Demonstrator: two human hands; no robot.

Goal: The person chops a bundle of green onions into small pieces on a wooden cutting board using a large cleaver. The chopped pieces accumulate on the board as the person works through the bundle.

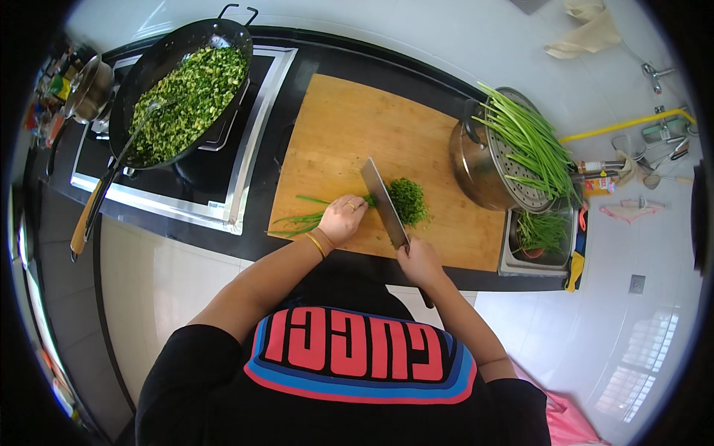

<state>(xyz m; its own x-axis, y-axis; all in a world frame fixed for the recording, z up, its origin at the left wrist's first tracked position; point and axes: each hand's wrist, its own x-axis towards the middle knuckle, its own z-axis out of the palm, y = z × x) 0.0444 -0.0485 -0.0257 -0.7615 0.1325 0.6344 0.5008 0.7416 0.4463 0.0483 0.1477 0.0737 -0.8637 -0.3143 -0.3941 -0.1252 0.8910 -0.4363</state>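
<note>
One bunch of chives (301,221), stalks too many to count, on the board under the curled fingers of one left hand (343,221), which grips it near its right end; long axis roughly left to right, loose ends fanned out to the left, other end toward the blade. One cleaver (385,204), handle closed in one right hand (420,262); blade ahead of the grip, long axis running away from the person and leaning left, handle butt showing below the hand. One heap of chopped chives (408,202), just right of the blade. One wooden cutting board (357,126), beneath all these. One steel steamer pot (476,171), at the board's right, one sheaf of uncut chives (524,141) across its perforated top. One sink (513,264), near right, greens (541,230) inside. One wok (139,74), far left on the stove, filled with chopped greens (197,97); one spatula (132,139) resting in it.
</note>
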